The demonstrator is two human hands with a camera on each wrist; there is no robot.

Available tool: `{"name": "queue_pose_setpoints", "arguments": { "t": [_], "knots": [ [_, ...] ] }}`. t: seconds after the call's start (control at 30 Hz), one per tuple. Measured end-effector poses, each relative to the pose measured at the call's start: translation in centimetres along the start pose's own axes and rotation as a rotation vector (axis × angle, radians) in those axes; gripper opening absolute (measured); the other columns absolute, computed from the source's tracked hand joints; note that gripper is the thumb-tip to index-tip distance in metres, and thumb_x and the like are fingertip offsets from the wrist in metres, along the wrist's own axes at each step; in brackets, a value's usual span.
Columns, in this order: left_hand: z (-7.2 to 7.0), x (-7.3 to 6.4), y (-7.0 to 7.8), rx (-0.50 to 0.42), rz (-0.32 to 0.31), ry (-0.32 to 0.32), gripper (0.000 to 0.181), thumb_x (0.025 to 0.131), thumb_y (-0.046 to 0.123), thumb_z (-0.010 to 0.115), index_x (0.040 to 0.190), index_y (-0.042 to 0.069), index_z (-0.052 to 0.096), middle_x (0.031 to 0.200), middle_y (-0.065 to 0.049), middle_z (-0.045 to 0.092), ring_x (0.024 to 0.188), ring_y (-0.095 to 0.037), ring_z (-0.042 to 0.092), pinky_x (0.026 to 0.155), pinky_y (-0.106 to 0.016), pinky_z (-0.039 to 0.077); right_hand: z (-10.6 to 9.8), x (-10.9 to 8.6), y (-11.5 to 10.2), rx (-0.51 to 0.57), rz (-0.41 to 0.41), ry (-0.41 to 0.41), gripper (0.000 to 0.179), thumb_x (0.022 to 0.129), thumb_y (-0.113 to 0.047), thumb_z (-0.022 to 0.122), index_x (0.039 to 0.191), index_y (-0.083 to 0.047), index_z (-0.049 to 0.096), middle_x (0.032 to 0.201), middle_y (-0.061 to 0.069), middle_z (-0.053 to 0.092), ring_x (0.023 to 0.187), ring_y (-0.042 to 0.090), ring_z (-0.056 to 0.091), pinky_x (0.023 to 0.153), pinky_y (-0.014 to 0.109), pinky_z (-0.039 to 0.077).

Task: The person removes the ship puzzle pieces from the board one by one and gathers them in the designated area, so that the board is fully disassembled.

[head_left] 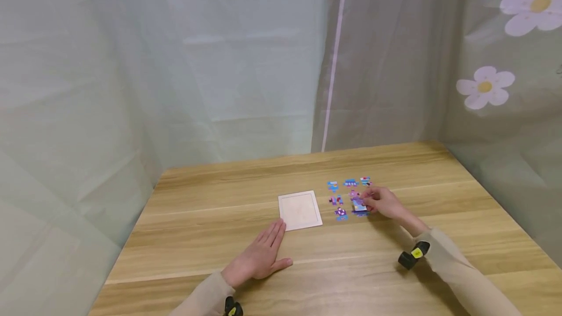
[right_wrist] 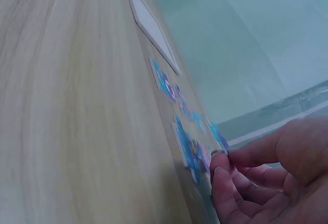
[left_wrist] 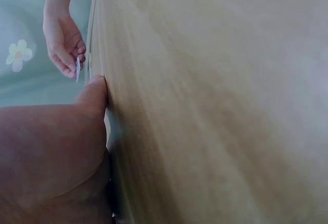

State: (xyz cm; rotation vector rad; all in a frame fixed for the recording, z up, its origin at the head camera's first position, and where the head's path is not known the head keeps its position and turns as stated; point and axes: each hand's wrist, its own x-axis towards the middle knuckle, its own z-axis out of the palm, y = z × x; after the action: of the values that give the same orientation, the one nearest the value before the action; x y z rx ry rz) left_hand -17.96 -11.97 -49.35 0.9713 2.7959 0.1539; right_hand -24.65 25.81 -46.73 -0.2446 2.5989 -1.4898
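My left hand (head_left: 261,255) lies flat on the table with its fingers straight, the fingertips at the near left corner of a white square puzzle tray (head_left: 281,213). My right hand (head_left: 384,202) pinches a jigsaw piece (head_left: 359,204) with blue and pale parts, between thumb and fingers. Seen edge-on in the left wrist view, that piece (left_wrist: 78,70) is thin and stands off the table. Below and around the right hand lie several more jigsaw pieces, among them a purple one with pale spots (head_left: 340,211) and a blue one (head_left: 332,186). In the right wrist view the held piece is mostly hidden by the fingers.
The pieces lie in loose rows to the right of the tray on a wooden table (head_left: 210,228). Behind the table hang pale curtains (head_left: 237,62), and a flowered one (head_left: 505,135) hangs at the right. Each wrist wears a black camera (head_left: 412,256).
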Motion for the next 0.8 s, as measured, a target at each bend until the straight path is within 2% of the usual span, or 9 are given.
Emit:
{"name": "queue_pose_setpoints", "arguments": {
  "t": [0.33, 0.57, 0.8],
  "knots": [
    [-0.7, 0.0, 0.1, -0.011, -0.02, -0.016, 0.087, 0.096, 0.058, 0.043, 0.153, -0.002, 0.015, 0.162, -0.018, 0.01, 0.15, -0.032, 0.015, 0.118, -0.049, 0.026, -0.9, 0.2, 0.4, 0.005, 0.026, 0.013, 0.016, 0.095, -0.004, 0.056, 0.102, 0.01, 0.059, 0.077, 0.007, 0.064, 0.068, 0.01, 0.057, 0.059, 0.022, 0.052],
    [-0.5, 0.0, 0.2, -0.034, -0.01, -0.017, 0.088, 0.096, 0.058, 0.042, 0.153, -0.002, 0.013, 0.163, -0.018, 0.008, 0.15, -0.033, 0.014, 0.118, -0.051, 0.025, -1.5, -0.5, 0.7, 0.001, 0.038, 0.02, 0.018, 0.096, -0.004, 0.056, 0.103, 0.012, 0.057, 0.082, 0.011, 0.065, 0.069, 0.01, 0.057, 0.059, 0.022, 0.052],
    [-0.9, -0.4, 0.6, -0.034, 0.001, -0.016, 0.088, 0.097, 0.061, 0.036, 0.153, -0.002, 0.012, 0.162, -0.019, 0.009, 0.149, -0.034, 0.015, 0.118, -0.052, 0.026, -1.9, -0.6, 1.4, 0.008, 0.043, 0.018, 0.02, 0.096, -0.005, 0.055, 0.105, 0.013, 0.057, 0.085, 0.012, 0.066, 0.07, 0.009, 0.057, 0.06, 0.021, 0.053]
  ]
}}
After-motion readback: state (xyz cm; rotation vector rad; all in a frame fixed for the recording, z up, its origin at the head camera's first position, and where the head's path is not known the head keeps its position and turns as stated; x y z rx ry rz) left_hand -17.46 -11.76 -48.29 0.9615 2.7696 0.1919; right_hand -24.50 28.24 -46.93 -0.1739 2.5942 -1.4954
